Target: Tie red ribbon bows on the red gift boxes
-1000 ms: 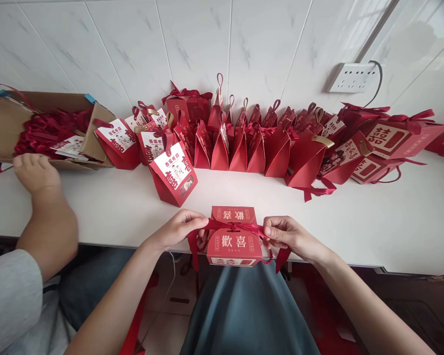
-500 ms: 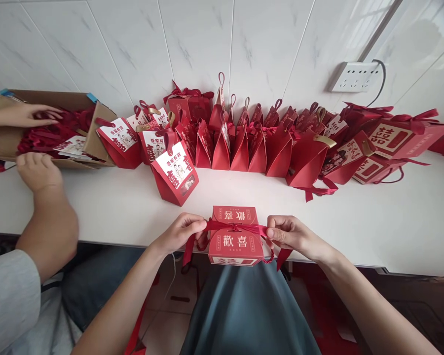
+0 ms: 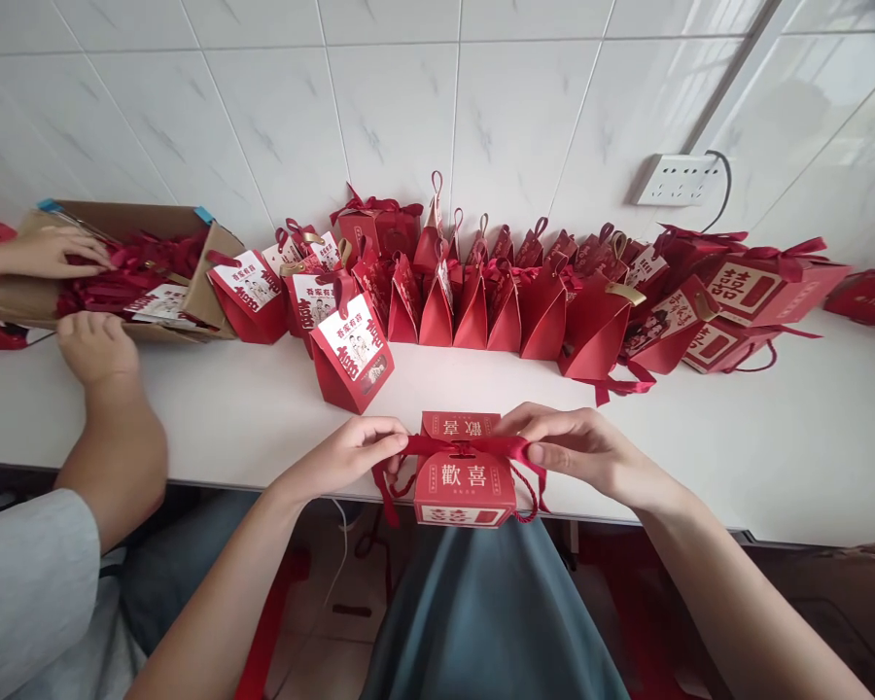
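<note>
A red gift box (image 3: pixel 464 481) with white Chinese characters rests at the table's front edge, right before me. Across its top runs a dark red ribbon (image 3: pixel 492 445), crossed or knotted near the middle. My left hand (image 3: pixel 354 452) pinches the ribbon's left end beside the box. On the other side, my right hand (image 3: pixel 579 447) holds the ribbon between thumb and fingers, its fingertips reaching over the box's back right corner. A twisted red cord (image 3: pixel 532 498) hangs at the box's right side, and the ribbon's left tail dangles below my left hand.
Rows of small red gift boxes (image 3: pixel 471 306) stand along the tiled wall. One tagged box (image 3: pixel 354 355) sits nearer me. At left, another person's hands (image 3: pixel 98 345) are at a cardboard box (image 3: pixel 219 282) of red ribbons. Larger boxes (image 3: pixel 762 282) are stacked right, below a power strip (image 3: pixel 678 180).
My right hand has shifted inward, its fingers now over the box corner, and the ribbon there has bunched closer to the middle. The view has tilted slightly upward.
</note>
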`<state>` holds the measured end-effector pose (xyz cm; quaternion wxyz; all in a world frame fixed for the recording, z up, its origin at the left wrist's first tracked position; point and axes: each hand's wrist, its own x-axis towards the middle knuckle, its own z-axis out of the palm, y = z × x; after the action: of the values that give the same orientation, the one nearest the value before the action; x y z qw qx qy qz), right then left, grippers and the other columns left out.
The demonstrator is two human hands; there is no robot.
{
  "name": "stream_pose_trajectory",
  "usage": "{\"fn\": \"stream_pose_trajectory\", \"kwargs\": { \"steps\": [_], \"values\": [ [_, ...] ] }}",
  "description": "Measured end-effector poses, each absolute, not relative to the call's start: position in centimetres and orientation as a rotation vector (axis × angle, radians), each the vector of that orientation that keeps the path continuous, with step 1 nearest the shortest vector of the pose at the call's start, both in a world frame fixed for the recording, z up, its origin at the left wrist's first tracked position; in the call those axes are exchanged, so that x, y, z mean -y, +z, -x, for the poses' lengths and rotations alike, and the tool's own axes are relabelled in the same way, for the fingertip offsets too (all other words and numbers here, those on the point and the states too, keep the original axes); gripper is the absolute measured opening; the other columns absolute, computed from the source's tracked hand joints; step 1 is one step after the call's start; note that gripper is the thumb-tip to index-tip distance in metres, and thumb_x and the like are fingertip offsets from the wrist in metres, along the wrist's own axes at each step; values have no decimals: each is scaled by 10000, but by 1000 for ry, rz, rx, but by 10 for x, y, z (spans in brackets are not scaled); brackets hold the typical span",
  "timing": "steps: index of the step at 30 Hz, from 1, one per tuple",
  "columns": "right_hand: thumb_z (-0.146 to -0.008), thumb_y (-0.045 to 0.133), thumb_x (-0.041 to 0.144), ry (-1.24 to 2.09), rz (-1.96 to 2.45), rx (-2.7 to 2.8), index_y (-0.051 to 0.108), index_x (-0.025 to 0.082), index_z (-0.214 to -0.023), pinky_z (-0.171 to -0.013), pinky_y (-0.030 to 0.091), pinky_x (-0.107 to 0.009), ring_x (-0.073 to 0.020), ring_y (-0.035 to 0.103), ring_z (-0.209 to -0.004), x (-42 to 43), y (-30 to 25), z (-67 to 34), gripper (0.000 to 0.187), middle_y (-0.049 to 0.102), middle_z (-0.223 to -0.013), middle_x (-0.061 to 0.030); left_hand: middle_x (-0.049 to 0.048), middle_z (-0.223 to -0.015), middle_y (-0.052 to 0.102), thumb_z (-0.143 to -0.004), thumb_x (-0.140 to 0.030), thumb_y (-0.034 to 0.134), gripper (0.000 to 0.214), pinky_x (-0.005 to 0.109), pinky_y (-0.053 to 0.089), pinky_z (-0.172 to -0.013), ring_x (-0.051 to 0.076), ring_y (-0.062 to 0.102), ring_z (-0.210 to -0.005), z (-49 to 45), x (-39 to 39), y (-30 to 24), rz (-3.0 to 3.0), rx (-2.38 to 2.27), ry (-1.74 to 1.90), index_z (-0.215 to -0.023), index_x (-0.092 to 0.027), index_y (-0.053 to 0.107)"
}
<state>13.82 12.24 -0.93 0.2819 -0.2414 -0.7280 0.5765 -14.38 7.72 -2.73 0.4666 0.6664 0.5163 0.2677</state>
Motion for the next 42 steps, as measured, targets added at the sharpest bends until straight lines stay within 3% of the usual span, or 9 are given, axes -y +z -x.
{"fn": "stream_pose_trajectory", "kwargs": {
  "steps": [4,7,13,19,24,30,33,36,42],
  "values": [
    [-877,586,335,1469,649,1941,726,212,-926,-876,485,-359,-241,609,-1052,-115,-3,-117,192,668,-1117,-80,-6,-599,637,-914,-392,425,313,229,446,-620,128,596,-592,142,-73,-14,-1530,-1206,627,-716,-171,524],
    [-889,559,360,1340,737,1948,716,198,-923,-830,496,-337,-224,640,-945,-110,-6,-102,228,701,-1018,-74,-7,-540,641,-910,-362,427,242,230,448,-556,130,590,-517,138,-70,-6,-1432,-1184,613,-784,-174,512],
    [-890,562,350,1091,826,1951,698,202,-863,-724,479,-293,-190,616,-805,-109,-21,-91,203,680,-865,-57,-20,-629,585,-866,-324,462,237,215,441,-517,105,550,-538,134,-67,-1,-1457,-1333,581,-691,-171,507],
    [-920,494,244,996,801,2026,690,209,-946,-680,479,-277,-169,608,-790,-106,-24,-92,200,659,-898,-57,-66,-579,530,-903,-297,396,202,196,403,-498,109,520,-539,128,-58,9,-1522,-1464,600,-1061,-243,509],
    [-908,493,202,898,846,2029,677,212,-920,-724,498,-287,-168,631,-802,-104,-24,-91,185,679,-889,-47,-50,-638,541,-899,-282,381,199,204,357,-512,95,471,-547,122,-51,21,-1785,-1493,503,-860,-225,567],
    [-848,590,270,1018,938,1864,576,219,-851,-672,526,-270,-177,681,-795,-103,-24,-88,54,709,-820,-20,-59,-632,467,-870,-233,463,111,216,335,-517,89,420,-529,117,-54,25,-2163,-1633,397,-823,-227,564],
    [-825,621,303,1046,958,1786,561,219,-871,-655,530,-269,-189,694,-808,-102,-24,-87,113,718,-812,-23,-11,-870,540,-905,-216,432,166,233,400,-631,101,529,-680,115,-57,24,-2374,-1574,472,-815,-203,572],
    [-821,626,313,1100,972,1752,617,214,-919,-677,542,-274,-192,698,-832,-103,-24,-86,140,732,-840,-30,27,-1146,508,-921,-223,441,171,245,429,-776,130,578,-909,114,-60,25,-2478,-1450,574,-885,-201,607],
    [-841,591,276,1051,947,1814,678,216,-834,-661,528,-257,-162,672,-748,-105,-23,-83,106,725,-814,-11,-21,-970,593,-941,-232,438,188,215,436,-719,98,589,-825,110,-68,30,-2391,-1348,551,-965,-230,624]
  ]
}}
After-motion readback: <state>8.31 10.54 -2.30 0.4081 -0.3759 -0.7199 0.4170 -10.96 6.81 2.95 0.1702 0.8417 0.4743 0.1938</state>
